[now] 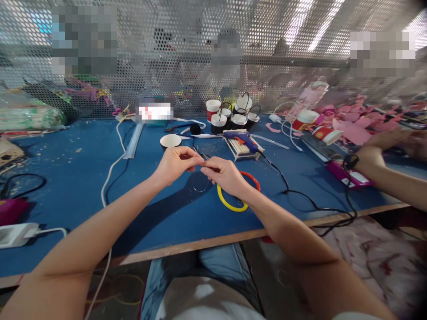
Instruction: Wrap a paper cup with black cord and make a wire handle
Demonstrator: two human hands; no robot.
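Over the middle of the blue table, my left hand [178, 163] and my right hand [227, 174] meet with fingertips pinched together. A thin, clear string [200, 191] hangs in a loop just below them, and its ends run up into the fingers, where they are hidden. Behind my left hand stands a black paper cup [171, 141] with a white inside. A ring [232, 208], part yellow and part red, lies flat under my right hand and wrist. Beyond my right hand, a blue glue gun [243, 138] rests on a small wooden stick rack [238, 153].
Several cups with black handles [239, 120] stand at the back by the perforated metal screen [187, 58]. A black cord [302, 201] crosses the right side, a white cable [108, 178] the left. At right, a co-worker's arm [383, 169] reaches over the table near pink cutouts [356, 129].
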